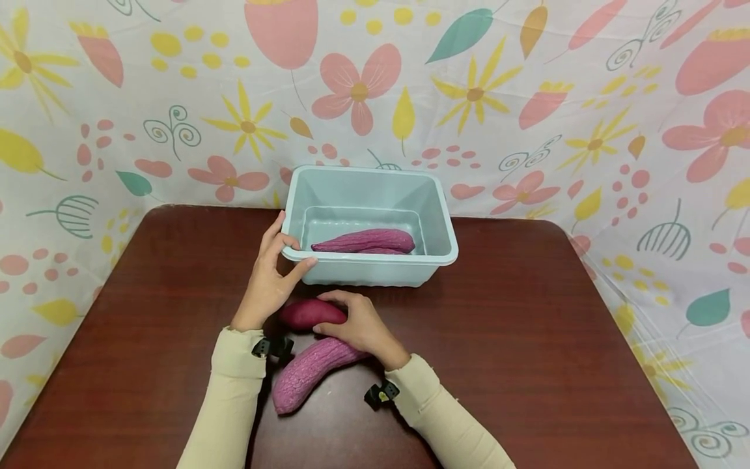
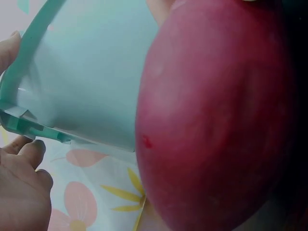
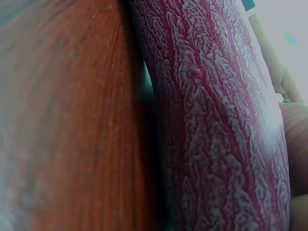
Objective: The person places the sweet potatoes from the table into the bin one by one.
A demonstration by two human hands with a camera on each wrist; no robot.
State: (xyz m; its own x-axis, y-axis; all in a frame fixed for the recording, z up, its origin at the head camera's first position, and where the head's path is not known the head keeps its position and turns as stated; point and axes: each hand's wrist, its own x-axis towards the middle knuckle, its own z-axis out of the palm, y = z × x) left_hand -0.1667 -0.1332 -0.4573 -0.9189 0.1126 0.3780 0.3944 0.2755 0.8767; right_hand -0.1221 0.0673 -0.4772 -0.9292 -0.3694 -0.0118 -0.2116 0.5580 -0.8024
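Grips the smooth red vegetable in the right hand, just on the near side of the blue tub, with its long axis roughly along the tub's near rim, and holds the tub's near left corner in the left hand.

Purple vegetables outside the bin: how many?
2: a smooth one in the right hand, and a wrinkled one on the table, partly covered by that hand. Arms might hide more.
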